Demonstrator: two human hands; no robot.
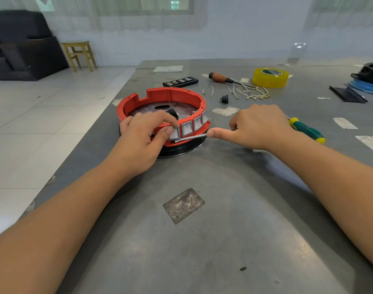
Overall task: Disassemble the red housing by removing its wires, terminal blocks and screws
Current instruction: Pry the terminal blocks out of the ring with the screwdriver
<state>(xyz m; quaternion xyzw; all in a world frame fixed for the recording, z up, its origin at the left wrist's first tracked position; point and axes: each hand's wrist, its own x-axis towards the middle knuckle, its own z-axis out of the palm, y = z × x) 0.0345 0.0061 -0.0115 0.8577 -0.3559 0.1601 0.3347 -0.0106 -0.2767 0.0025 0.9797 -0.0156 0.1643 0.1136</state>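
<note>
Here, the room around me is pale: a light tiled floor (43,107) on my left, a white curtain wall behind, a black sofa (22,45) in the far corner and a small yellow wooden stool (79,55) beside it. I work on a big grey metal table (202,240), dull and scratched, with old paper sticker remains stuck on it in several places. The red housing (160,102) stands on the table in front of me, a round plastic ring with notches in its far wall, sitting on a black disc base (181,148); inside I see a dark metal plate with holes. Along its near wall is a row of square grey rocker switches (191,126). My left hand (143,141) rests on the near-left rim, fingers curled over it, and the thumb and first finger pinch the leftmost switch. My right hand (257,126) is closed around the green and yellow screwdriver (306,130), thumb stretched out along its flat silver blade, and the blade tip lies under the switches at the housing's lower edge. Farther away are a roll of yellow tape (270,77), glossy and translucent, a screwdriver with wooden handle (223,78), a black terminal block (180,81), then thin white loose wires (251,93) with brass ends, and one small black switch (224,99) near them.
</note>
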